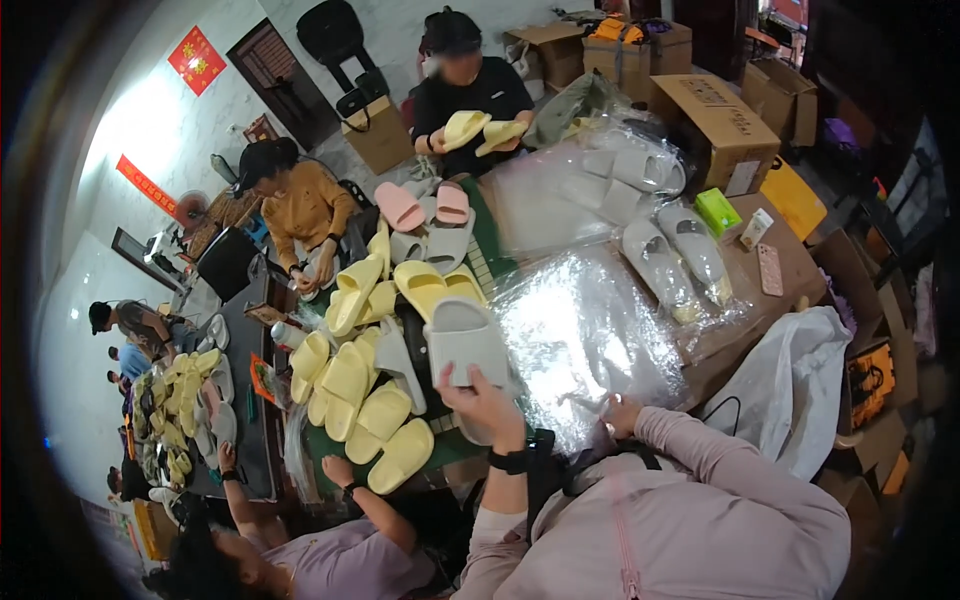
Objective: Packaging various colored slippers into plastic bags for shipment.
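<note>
a grey slide sandal (463, 341) is gripped by the closed left hand (487, 400) above the crowded counter (745, 262). the right hand (618, 412) is pressed on clear plastic bags (585, 335); its closure cannot be determined. little free room is left beside yellow sandals (375, 420).

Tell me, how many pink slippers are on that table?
2. One pink slipper and a second lie side by side at the far end of the table, in front of the person in black. Others may be hidden under the yellow pile.
</note>
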`<move>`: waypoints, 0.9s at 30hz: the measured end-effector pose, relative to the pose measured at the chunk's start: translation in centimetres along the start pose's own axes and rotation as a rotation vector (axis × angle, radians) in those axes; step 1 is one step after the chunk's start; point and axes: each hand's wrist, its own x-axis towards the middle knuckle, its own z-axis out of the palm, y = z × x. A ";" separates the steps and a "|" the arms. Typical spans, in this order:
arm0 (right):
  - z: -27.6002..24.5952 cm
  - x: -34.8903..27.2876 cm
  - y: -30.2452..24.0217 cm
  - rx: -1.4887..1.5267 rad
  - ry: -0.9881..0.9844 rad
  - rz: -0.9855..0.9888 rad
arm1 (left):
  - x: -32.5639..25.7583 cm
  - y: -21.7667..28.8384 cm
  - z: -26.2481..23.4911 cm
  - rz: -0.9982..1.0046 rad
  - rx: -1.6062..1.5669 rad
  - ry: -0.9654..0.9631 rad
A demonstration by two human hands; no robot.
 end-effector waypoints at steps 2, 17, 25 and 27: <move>4.1 2.7 2.7 0.249 0.137 0.062 | -3.0 1.0 4.1 -0.155 -0.074 -0.203; -1.7 -2.1 1.9 0.664 0.531 -0.170 | -3.7 -17.9 -0.9 0.019 0.878 -0.599; 0.1 1.5 0.6 0.791 0.483 -0.122 | 0.0 -19.5 0.9 0.234 1.122 -0.672; 0.9 2.8 1.0 0.806 0.514 -0.154 | 0.4 -18.9 1.4 -0.056 1.240 -0.651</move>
